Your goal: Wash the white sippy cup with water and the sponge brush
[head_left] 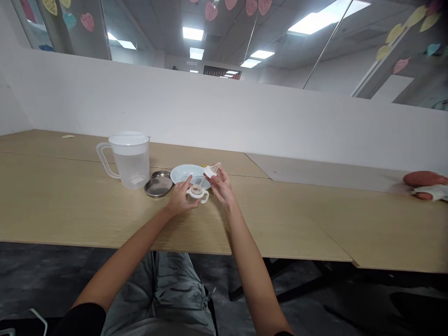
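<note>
My left hand (181,198) is closed around the left side of a small baby bottle (197,191), which has white side handles and an open top. Just above and to its right, my right hand (221,185) grips a white bottle cap with a clear nipple (212,170), apart from the bottle. A thin pale piece hangs from the cap down toward the bottle's mouth. Behind both hands sits a pale blue plate (178,173), its right part partly hidden by the cap and my fingers. What the bottle contains is too small to make out.
A clear plastic pitcher (131,163) with a handle stands at the left, beside a round metal dish (158,185). Small yellow bits show by the plate. A reddish and white object (427,182) lies at the far right. The wooden table (87,205) meets a white wall.
</note>
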### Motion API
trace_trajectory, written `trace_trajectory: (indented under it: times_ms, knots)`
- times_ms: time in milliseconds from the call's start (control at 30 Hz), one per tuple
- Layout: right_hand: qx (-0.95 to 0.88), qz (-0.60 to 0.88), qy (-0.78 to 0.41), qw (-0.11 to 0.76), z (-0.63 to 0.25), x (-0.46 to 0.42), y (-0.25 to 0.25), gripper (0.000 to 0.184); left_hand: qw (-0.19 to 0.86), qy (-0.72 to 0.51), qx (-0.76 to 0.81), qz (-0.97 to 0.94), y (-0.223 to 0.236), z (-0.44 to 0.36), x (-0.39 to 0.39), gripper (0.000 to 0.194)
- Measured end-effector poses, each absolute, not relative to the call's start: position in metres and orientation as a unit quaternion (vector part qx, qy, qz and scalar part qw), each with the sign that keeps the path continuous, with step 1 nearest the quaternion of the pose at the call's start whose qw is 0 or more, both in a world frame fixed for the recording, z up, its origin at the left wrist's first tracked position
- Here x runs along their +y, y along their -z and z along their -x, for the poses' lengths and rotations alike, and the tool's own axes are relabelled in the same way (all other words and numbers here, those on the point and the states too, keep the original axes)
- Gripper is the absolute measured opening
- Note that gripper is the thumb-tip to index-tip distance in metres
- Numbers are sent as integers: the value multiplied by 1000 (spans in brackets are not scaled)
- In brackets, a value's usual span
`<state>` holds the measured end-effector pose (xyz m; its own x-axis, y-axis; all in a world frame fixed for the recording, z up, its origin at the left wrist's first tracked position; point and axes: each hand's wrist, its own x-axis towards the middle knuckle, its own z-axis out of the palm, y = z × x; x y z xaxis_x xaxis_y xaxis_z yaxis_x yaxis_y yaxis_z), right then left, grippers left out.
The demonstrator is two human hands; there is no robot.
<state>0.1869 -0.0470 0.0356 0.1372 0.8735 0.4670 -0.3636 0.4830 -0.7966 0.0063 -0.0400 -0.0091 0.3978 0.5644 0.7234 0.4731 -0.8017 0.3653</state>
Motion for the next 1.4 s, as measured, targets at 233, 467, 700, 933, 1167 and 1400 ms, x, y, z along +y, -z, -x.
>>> trace_trajectory:
  times_ms: [233,467,700,933,1167,1400]
  knots:
    - [-456,223,-417,754,-199,-51,-43,48,54,-453,316,-832,7,-7,-42,94]
    - [-417,189,-412,787,-202,-45,-42,36,50,-455,312,-833,6,-6,-43,93]
    - [-351,178,-429,813,-200,-37,-37,32,52,-457,311,-832,6,-6,-43,91]
    - [-334,188,-450,807,-191,-28,-27,32,47,-460,302,-834,6,-5,-42,90]
    - [-357,258,-407,800,-183,-19,-16,39,55,-450,310,-835,6,-6,-41,92]
    - [-398,324,-355,781,-182,-10,-4,49,61,-450,308,-836,8,-5,-40,91]
